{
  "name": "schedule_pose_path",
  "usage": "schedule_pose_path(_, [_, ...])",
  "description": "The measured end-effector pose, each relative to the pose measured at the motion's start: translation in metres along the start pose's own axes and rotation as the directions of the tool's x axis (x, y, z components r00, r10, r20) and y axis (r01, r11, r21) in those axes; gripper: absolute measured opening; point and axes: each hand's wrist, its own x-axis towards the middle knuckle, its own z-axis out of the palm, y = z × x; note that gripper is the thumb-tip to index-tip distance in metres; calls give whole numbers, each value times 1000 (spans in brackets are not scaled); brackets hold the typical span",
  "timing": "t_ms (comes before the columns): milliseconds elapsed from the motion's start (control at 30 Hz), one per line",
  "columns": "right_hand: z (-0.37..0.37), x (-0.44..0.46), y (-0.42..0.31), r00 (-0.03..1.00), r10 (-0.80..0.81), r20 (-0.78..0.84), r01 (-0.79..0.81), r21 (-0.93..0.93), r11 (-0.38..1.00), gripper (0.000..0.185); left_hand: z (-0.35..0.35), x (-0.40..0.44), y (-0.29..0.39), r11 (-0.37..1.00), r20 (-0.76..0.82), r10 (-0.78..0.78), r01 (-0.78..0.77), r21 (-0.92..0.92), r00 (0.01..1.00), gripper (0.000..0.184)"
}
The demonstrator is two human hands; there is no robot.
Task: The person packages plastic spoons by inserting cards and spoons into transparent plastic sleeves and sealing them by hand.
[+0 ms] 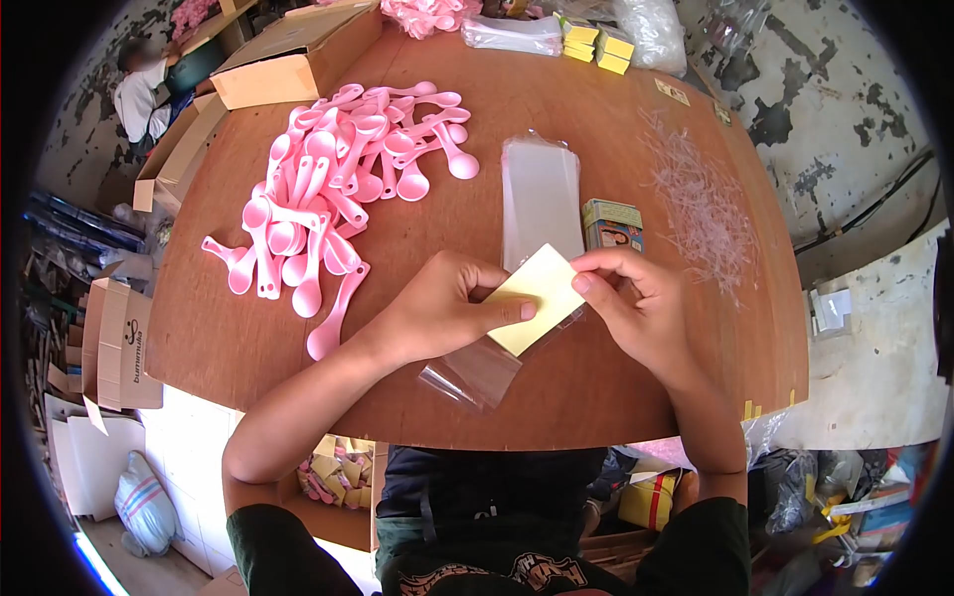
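My left hand holds a pale yellow card over the table's front half, its thumb lying on the card's face. The fingertips of my right hand pinch the card's upper right corner. Under the hands, a clear plastic bag lies partly hidden. Just beyond them is a stack of clear plastic bags, with a small stack of printed cards to its right. A large heap of pink spoons spreads over the left part of the table.
The brown table has thin plastic strips scattered on its right. At the back are a cardboard box, yellow card stacks and more plastic bags. Another person sits at the far left. An open box is below the front edge.
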Motion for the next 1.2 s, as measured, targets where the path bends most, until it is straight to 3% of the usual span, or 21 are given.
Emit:
schedule_pose_path(100, [-2,3,3,984,-116,136,129,-91,987,10,-1,-1,3,999,6,-26,26,25,1000,26])
schedule_pose_path(267, [3,2,4,963,-132,233,145,-42,989,12,3,1,1,996,-69,91,-90,26,993,22])
schedule_pose_path(333, [4,0,5,964,-10,267,-6,60,998,15,4,3,-3,993,-80,110,-106,48,991,22])
schedule_pose_path(400, [3,0,4,954,28,299,-65,114,991,18,6,5,-6,973,-121,226,-219,67,967,23])
schedule_pose_path(467, [1,0,1,941,64,332,-125,164,978,20,7,5,-5,974,-124,225,-218,65,966,23])
schedule_pose_path(533, [-2,0,-2,873,214,439,-326,196,925,25,8,7,-4,974,-128,224,-217,64,966,23])
schedule_pose_path(667, [-4,-1,-2,854,211,476,-343,211,915,28,10,11,8,952,-134,287,-268,145,948,23])
schedule_pose_path(733, [-6,0,-3,794,289,534,-416,132,900,31,10,13,19,951,-132,284,-261,169,950,24])
schedule_pose_path(900, [-13,0,-6,813,297,501,-428,168,888,33,12,27,36,910,-3,328,-315,271,945,32])
schedule_pose_path(1067, [-19,0,-2,839,295,458,-420,200,885,28,19,39,41,911,-10,339,-325,252,941,34])
schedule_pose_path(1200, [-19,-2,1,858,280,431,-388,184,903,31,24,44,44,952,45,262,-266,151,964,35])
